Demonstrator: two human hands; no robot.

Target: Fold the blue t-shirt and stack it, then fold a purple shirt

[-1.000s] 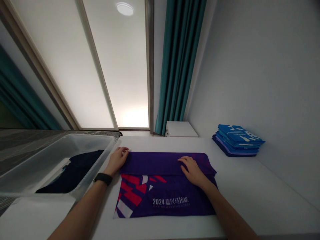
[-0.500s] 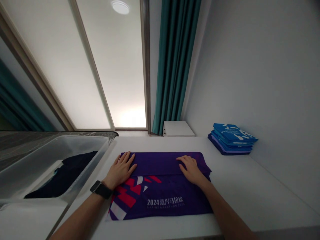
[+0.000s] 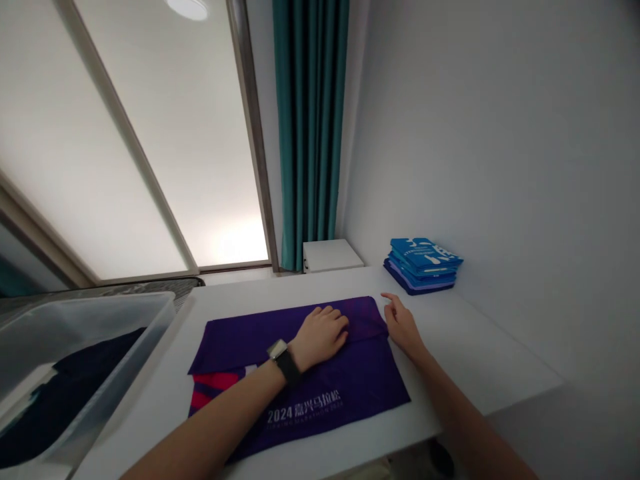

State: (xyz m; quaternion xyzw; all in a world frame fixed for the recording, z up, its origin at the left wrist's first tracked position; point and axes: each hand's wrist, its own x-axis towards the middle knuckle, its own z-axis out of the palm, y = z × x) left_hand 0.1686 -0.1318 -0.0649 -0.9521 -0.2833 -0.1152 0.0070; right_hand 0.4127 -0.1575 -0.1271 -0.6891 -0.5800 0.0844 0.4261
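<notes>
A purple shirt [image 3: 365, 380] with red and white shapes and white "2024" lettering lies folded on the white table. Its top part is turned down in a band across the upper side. My left hand [image 3: 321, 333], with a dark watch on the wrist, rests palm down on this band, right of its middle, fingers slightly bent and the thumb apart. At the shirt's right edge is my right hand [image 3: 401, 328], its index finger stretched out and the other fingers curled loosely. Nothing shows in its grasp.
Folded blue and purple clothes [image 3: 423, 267] form a stack near the wall. A translucent plastic bin [image 3: 150, 308] with dark cloth [image 3: 75, 393] inside stands at the left. Behind the table [image 3: 500, 373] are a small white cabinet [image 3: 333, 255] and a teal curtain [image 3: 310, 133].
My left hand has slid from the shirt's left corner to right of its middle. The right hand has moved off the band to the right edge. The view has turned and the shirt lies slightly askew.
</notes>
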